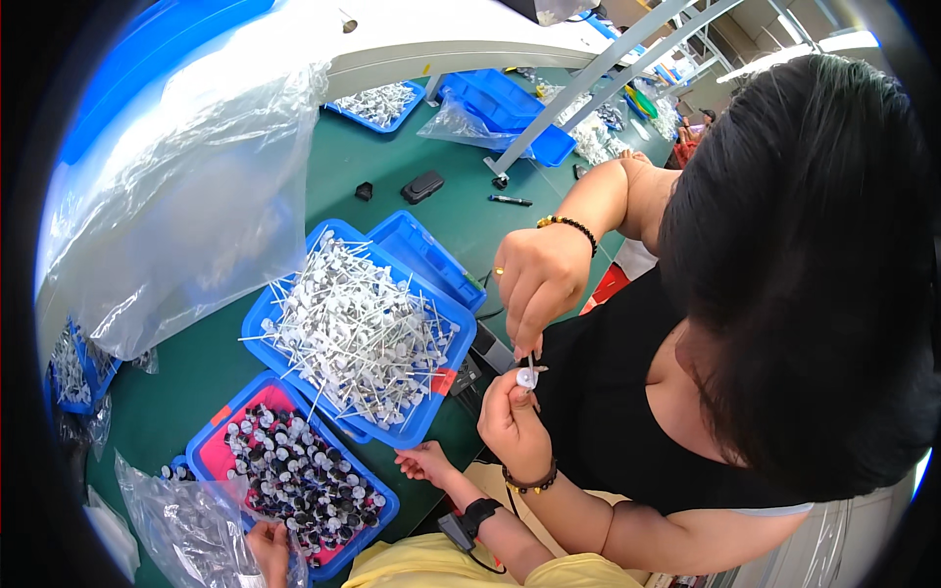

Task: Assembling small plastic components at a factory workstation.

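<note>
My left hand [269, 551] is at the lower left, over the near edge of a blue tray [390, 502] lined in red. Its fingers are curled together beside the black and clear round-headed parts [299, 470]; what they pinch is hidden. Just below the corner of the upper blue tray [412, 431], my right hand [423, 463] has its fingertips pressed together, and anything in them is too small to make out. That upper tray is heaped with white-headed pieces on thin metal pins [353, 328]. A clear plastic bag [181, 519] lies against my left hand.
On the right, a co-worker [627, 402] in a black top holds a small white round part [526, 377] in both hands. A large clear bag [196, 196] hangs at the left. Farther back are an empty blue tray [421, 255], a pen [510, 200] and a black case [422, 186].
</note>
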Tool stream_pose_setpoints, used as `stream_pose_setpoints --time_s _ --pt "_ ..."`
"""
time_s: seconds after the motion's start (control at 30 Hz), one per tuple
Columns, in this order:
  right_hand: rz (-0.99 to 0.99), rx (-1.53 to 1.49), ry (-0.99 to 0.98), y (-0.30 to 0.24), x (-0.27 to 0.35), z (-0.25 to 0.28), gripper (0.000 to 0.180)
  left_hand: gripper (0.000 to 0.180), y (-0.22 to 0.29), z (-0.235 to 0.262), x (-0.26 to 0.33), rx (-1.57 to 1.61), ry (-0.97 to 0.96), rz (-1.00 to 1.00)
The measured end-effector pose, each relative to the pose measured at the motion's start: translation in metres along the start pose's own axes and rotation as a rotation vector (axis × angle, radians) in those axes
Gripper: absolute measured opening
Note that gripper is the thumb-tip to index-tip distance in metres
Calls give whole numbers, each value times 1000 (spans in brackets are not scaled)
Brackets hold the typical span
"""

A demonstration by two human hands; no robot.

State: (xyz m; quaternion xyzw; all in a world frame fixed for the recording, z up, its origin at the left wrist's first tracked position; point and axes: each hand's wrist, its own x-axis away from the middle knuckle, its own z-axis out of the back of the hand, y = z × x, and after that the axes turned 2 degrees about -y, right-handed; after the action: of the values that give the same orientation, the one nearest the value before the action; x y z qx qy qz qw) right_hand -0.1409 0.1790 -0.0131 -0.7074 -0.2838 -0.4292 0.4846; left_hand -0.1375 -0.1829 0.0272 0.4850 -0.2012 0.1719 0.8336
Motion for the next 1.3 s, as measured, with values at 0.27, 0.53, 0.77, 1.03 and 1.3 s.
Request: stream_pose_setpoints --time_s 0.27,0.53,0.77,1.03,1.3 --pt "-3 -40 18 0 0 -3 27 13 -12 3 -5 -45 -20 -41" --pt "-7 7 26 0 2 -2 26 12 -11 6 -5 45 -81 68" --pt "-38 -6 44 -2 3 -3 26 13 -9 5 -4 -12 -73 22" --pt "-28 5 59 -2 4 -4 25 14 -10 3 -4 31 -66 37" --pt "-20 -3 53 1 2 -2 24 10 -1 5 -3 59 -83 89"
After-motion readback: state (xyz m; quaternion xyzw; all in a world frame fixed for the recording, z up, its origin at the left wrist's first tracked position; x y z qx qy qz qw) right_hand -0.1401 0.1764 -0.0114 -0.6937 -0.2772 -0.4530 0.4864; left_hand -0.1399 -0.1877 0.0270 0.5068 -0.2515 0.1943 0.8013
